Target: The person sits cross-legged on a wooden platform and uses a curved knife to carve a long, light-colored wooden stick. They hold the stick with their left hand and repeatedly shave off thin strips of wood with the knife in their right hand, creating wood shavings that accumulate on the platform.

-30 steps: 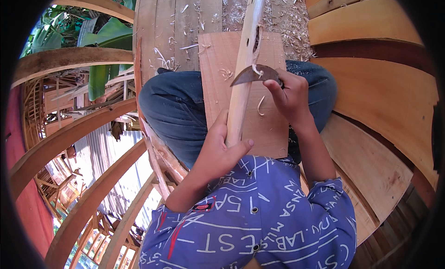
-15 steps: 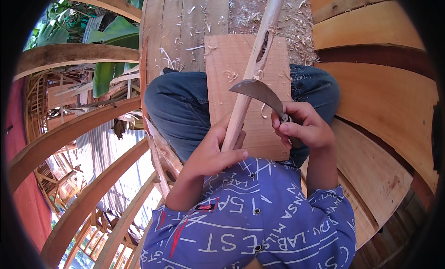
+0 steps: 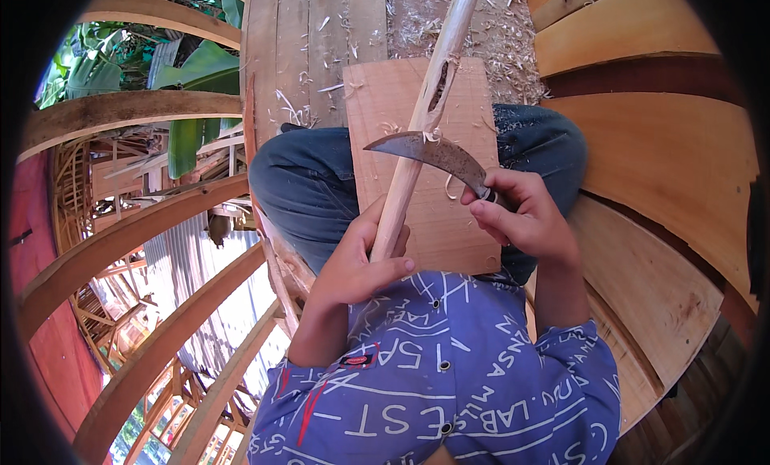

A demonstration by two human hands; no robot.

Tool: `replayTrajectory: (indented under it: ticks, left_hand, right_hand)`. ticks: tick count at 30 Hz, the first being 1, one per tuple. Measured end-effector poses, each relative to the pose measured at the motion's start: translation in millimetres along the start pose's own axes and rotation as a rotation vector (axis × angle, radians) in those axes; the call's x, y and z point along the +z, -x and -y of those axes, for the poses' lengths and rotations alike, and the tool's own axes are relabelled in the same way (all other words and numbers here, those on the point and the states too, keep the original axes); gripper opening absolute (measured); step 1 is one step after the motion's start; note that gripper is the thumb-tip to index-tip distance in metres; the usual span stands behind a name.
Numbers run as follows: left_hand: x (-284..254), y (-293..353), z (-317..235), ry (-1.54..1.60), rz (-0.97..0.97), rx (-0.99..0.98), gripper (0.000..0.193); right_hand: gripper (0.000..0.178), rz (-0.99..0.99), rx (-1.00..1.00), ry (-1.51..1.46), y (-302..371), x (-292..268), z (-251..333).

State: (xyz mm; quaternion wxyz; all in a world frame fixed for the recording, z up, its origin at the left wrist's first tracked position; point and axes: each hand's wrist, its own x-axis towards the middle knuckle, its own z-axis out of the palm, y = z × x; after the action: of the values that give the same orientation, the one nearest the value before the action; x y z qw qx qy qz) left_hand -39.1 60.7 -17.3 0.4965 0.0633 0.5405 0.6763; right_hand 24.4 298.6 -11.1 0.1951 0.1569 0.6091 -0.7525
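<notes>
Farther across a long, pale wooden pole [image 3: 396,199] than half a second earlier, a curved grey metal knife [image 3: 439,155] reaches left from the gripping fingers of the right hand [image 3: 529,218] (handle mostly hidden), suggesting continued paring. Left hand [image 3: 350,260] fingers clasp the pole's near end; its far end is cropped. One thin whitish shaving [image 3: 432,136] curls by the knife.

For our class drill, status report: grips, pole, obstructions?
Left grip: around pole, lower end. Right grip: on curved knife, crossing pole. Pole slotted, slanting over board. Curled shaving at knife.
</notes>
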Motion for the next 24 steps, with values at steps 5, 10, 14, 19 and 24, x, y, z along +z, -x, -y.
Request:
replayTrajectory:
  ticks: [5,10,14,19,24]
  left_hand:
    - [0.3,-0.6,5.6,-0.038,-0.016,0.008,0.041]
    - [2.2,-1.1,7.3,-0.033,-0.019,0.048,0.041]
    - [-0.1,-1.4,-0.5,0.042,0.006,-0.019,0.041]
    - [-2.0,-2.9,-4.6,0.095,-0.002,-0.044,0.041]
    - [-6.0,-3.7,-2.1,0.076,-0.017,-0.028,0.042]
  right_hand:
    - [0.012,0.159,-0.115,0.030,-0.2,0.8,-14.8]
    - [0.012,0.043,-0.005,-0.006,1.7,-0.6,1.1]
    - [0.011,0.118,-0.011,0.048,2.9,-0.7,-4.1]
    - [0.011,-0.018,0.025,-0.078,-2.8,4.2,-3.8]
    - [0.010,-0.110,-0.028,-0.085,-7.4,6.9,-2.9]
